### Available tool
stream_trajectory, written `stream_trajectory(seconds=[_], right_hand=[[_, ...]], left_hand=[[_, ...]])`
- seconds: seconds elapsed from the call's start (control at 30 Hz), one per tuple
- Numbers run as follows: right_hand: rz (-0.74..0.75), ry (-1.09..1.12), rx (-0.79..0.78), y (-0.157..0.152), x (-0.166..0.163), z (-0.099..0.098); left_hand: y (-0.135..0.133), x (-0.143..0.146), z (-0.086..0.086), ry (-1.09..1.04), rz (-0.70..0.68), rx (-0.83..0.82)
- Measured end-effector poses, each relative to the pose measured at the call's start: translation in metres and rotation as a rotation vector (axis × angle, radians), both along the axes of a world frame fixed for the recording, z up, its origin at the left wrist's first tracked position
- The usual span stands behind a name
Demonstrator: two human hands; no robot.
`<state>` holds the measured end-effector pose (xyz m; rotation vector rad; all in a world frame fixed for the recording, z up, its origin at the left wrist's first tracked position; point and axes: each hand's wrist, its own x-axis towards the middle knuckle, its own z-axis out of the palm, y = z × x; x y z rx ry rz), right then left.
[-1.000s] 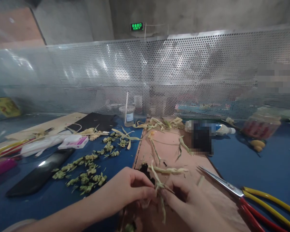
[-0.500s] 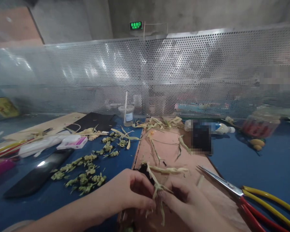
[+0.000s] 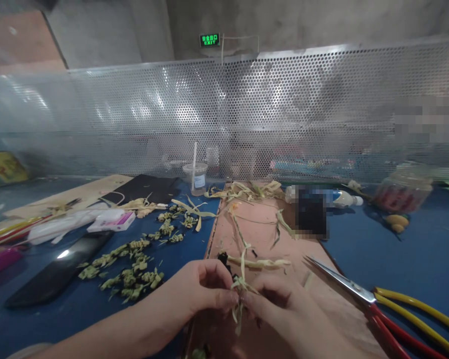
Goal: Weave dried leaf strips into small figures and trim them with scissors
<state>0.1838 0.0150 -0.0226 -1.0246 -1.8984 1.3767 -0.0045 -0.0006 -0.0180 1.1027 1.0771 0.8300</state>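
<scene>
Your left hand [image 3: 205, 288] and right hand [image 3: 279, 300] both pinch the pale plant strips [image 3: 241, 284] between thumb and fingers, above the pinkish board [image 3: 260, 229]. The step in hand appears to be knotting or twisting them; the next move likely calls for firm pinches and an even, gentle pull. Beyond your hands, a clear cup [image 3: 199, 182] with a straw [image 3: 195, 154] stands upright; its contents cannot be determined. Farther right, a jar [image 3: 404, 192] shows red, whether contents or label is unclear.
</scene>
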Motion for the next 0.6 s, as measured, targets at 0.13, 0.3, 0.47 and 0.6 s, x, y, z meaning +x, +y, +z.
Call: stream_trajectory(seconds=[0.13,0.3,0.47,0.6], right_hand=[[-0.016,0.014,0.005,0.0008,-0.0025,-0.004],[-0.005,0.036,-0.01,0.0026,-0.0033,-0.0049],[-0.005,0.055,-0.032,0.001,-0.0012,-0.0002],[-0.01,0.045,0.009,0.0013,-0.002,-0.0019]], left_hand=[[-0.002,0.0001,-0.0037,-0.07,-0.01,-0.019],[-0.0039,0.001,-0.0054,-0.056,0.0,-0.033],[-0.004,0.0031,-0.0006,-0.058,0.025,-0.021],[-0.0041,0.0041,0.0021,-0.07,0.043,-0.042]])
